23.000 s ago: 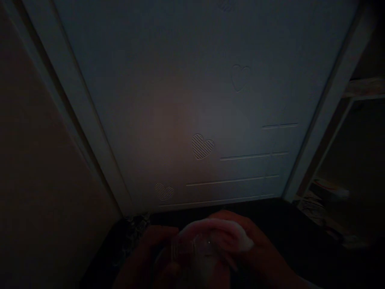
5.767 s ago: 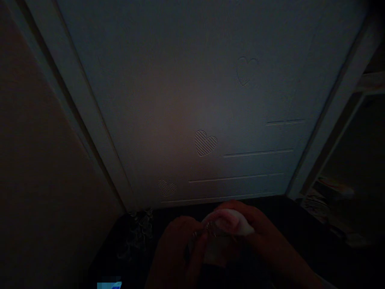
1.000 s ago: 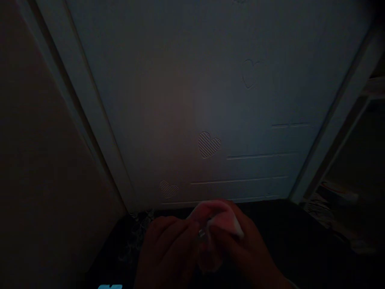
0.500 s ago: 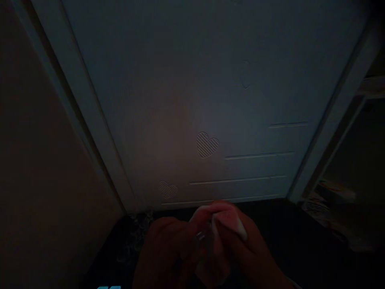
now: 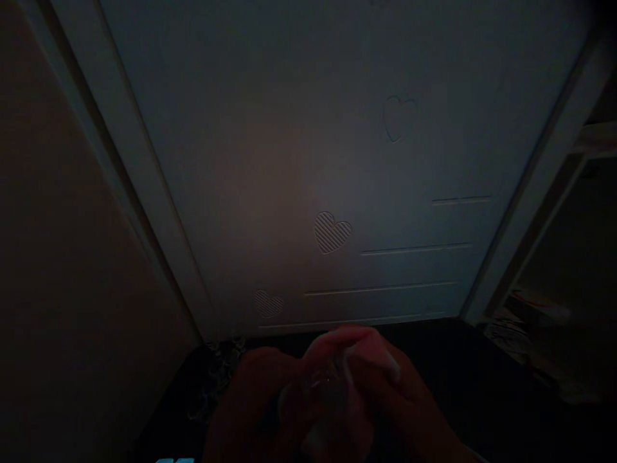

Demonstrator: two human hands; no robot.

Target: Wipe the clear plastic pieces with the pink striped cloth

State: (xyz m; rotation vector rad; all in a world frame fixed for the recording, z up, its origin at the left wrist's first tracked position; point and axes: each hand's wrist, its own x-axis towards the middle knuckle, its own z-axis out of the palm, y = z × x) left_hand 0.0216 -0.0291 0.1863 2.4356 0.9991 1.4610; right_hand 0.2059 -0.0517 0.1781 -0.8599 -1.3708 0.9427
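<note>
In dim light, both hands are close together at the bottom middle of the head view. A pink cloth with white edges [image 5: 369, 350] is bunched between them. My right hand [image 5: 405, 395] is closed on the cloth, its thumb pressed into a fold. My left hand [image 5: 255, 389] is curled around a clear, shiny object [image 5: 325, 386] that the cloth partly wraps. What kind of object it is, I cannot tell; a few glints show on its surface. The left fingertips are mostly lost in the dark.
A pale panel with engraved hearts [image 5: 332, 231] and grooved lines stands upright right behind the hands. Below is a dark surface [image 5: 463, 373] with a light curling pattern [image 5: 216, 379] at left. A brownish wall [image 5: 72, 257] rises at left; shelves with papers [image 5: 511, 334] stand at right.
The cloth has shifted slightly and now covers more around the clear object, which has turned a little. The left hand has moved slightly; the right hand keeps its hold.
</note>
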